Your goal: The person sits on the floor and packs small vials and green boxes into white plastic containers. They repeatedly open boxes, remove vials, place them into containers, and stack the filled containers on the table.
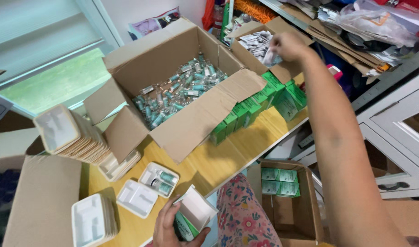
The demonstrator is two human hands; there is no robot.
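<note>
Right now your left hand [173,226] grasps an open green carton [193,215] low at the table's near edge, mouth tilted up and toward you, so the white inside shows and it stands ready to be filled. Your right hand [285,45] is stretched far across to the small box [264,50] at the back, fingers pinched on a folded paper leaflet [270,56] from the heap of leaflets lying in it; that reach is why the arm crosses the whole table [228,160]. Between the two hands, just beside the carton, an open white tray [159,179] lies flat with two small vials bedded in its hollows, and its lid half [137,197] lies alongside, touching it. Stacks of empty trays [77,135] lean at the left within easy reach, and another stack [93,220] sits at the near corner. The big box [173,87] in the middle holds loose vials [177,89] in a heap. A row of closed green cartons [259,98] stands on edge along its right flap. Down on the floor, another box [282,201] holds more green cartons packed flat.
</note>
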